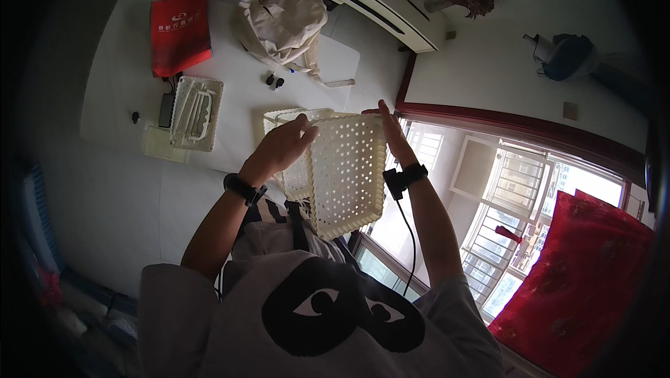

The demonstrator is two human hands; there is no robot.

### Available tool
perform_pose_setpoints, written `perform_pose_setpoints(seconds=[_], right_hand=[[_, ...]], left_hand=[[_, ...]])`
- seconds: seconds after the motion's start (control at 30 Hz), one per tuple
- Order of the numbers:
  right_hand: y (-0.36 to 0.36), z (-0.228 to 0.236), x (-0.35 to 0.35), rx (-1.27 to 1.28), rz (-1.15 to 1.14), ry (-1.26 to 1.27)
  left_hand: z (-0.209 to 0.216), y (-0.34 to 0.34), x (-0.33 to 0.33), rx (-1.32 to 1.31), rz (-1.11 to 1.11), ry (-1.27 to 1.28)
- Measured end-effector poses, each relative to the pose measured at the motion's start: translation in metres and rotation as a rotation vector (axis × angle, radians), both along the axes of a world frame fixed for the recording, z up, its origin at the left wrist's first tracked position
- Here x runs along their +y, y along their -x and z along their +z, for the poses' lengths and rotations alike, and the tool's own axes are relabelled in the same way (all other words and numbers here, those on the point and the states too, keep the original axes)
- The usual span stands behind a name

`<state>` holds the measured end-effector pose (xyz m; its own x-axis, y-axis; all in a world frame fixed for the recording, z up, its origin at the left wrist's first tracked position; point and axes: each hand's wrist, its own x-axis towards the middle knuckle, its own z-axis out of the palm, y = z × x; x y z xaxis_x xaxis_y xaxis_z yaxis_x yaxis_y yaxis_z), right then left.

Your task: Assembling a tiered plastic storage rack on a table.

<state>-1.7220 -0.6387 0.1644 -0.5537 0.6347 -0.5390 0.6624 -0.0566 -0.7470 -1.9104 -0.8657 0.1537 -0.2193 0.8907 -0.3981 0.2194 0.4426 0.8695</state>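
A cream plastic basket (pixel 347 176) with star-shaped holes and scalloped edges is tilted up in front of my chest, between my hands. My left hand (pixel 283 144) curls its fingers at the upper left corner of this perforated basket. Along its upper right edge lies my right hand (pixel 394 137), palm against the side, with some fingertips reaching past the top. A second cream perforated part (pixel 294 176) shows behind and to the left, partly covered by my left hand and the front panel; I cannot tell whether the two are joined.
On the white table (pixel 241 109) are a red bag (pixel 181 33), a beige backpack (pixel 283 26), small black objects (pixel 274 81) and a small cream tray (pixel 196 113) holding white plastic pieces. A cable (pixel 412 245) hangs from my right wrist device. Red cloth (pixel 579 287) hangs by the window at right.
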Motion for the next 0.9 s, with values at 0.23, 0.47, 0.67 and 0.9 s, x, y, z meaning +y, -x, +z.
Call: perform_pose_setpoints(seconds=[0.23, 0.47, 0.67, 0.9], right_hand=[[-0.013, -0.018, 0.003, -0.109, -0.115, -0.105], [-0.021, -0.016, -0.002, 0.130, -0.176, -0.051], [-0.035, -0.039, 0.016, 0.026, -0.150, -0.028], [-0.034, -0.048, 0.005, 0.345, -0.094, -0.144]], left_hand=[[0.005, 0.002, -0.002, 0.089, -0.061, -0.030], [0.011, 0.004, 0.008, 0.134, -0.071, -0.011], [0.001, 0.004, 0.029, -0.041, -0.040, -0.033], [0.013, 0.015, 0.043, -0.051, -0.020, 0.071]])
